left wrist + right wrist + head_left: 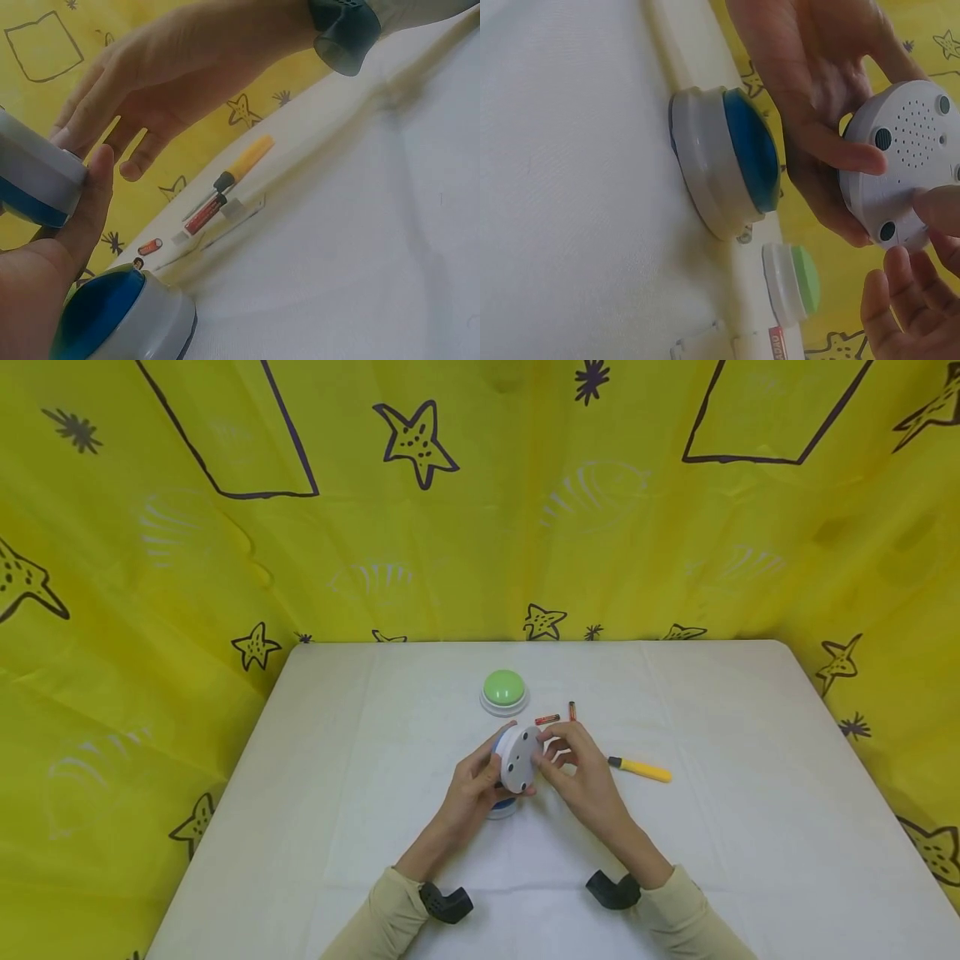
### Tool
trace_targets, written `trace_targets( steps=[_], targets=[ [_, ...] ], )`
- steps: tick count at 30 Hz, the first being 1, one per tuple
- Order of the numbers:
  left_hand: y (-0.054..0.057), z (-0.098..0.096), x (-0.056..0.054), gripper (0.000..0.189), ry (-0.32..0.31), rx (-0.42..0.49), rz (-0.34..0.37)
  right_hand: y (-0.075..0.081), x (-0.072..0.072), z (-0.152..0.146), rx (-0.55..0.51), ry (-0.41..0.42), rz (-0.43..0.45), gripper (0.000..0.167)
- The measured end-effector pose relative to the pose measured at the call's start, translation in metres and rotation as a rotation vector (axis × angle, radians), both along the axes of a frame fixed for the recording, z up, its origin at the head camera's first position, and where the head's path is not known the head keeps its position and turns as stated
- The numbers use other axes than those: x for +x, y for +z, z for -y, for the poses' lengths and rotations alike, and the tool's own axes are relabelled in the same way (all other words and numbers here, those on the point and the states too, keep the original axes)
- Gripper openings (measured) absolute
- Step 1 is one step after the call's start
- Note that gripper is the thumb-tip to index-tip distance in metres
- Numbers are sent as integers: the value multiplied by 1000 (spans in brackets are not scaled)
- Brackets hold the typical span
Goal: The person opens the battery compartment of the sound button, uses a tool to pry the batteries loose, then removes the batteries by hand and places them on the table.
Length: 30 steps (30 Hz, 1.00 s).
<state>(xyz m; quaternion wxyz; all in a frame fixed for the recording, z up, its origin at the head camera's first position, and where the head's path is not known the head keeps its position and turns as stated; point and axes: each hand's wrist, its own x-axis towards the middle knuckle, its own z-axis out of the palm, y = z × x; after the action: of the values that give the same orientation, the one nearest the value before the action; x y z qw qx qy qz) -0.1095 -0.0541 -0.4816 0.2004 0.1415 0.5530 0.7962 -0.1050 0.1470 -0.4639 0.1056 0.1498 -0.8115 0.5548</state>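
Nearest lie two pale sleeves (pixel 378 922), each with a black wrist camera (pixel 446 903) by the cuff. Beyond them on the white worktop (pixel 757 793) a blue button (pixel 501 811) with a white base stands just below the left hand, partly hidden by it. Above that, held clear of the worktop between the two hands, is the tilted button (pixel 519 764), its white underside turned towards the right hand and its blue side towards the left palm; the underside shows dark round feet and a patch of small holes. The left grip (pixel 471 789) is clamped on it, thumb and fingers round the rim. The right grip (pixel 588 777) is at the opposite side, its thumb against the underside and its other fingers bent near the lower edge; whether they pinch anything I cannot tell. Just right of that hand lies a screwdriver (pixel 647 770) with a yellow handle and black collar. Farther off, beyond the held button, two red-and-black batteries (pixel 547 720) lie near each other, and left of them a green button (pixel 504 690) stands upright on its white base. Behind everything hangs a yellow curtain (pixel 480 543) with drawn starfish.
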Motion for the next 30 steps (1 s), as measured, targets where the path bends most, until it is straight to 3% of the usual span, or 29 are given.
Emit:
trace_targets(
  steps=[19,30],
  targets=[
    [-4,0,0,67,5,-4,27,1,-4,-5,66,52,100,33],
    [2,-1,0,67,13,-1,31,8,-1,-2,38,7,43,33]
  ],
)
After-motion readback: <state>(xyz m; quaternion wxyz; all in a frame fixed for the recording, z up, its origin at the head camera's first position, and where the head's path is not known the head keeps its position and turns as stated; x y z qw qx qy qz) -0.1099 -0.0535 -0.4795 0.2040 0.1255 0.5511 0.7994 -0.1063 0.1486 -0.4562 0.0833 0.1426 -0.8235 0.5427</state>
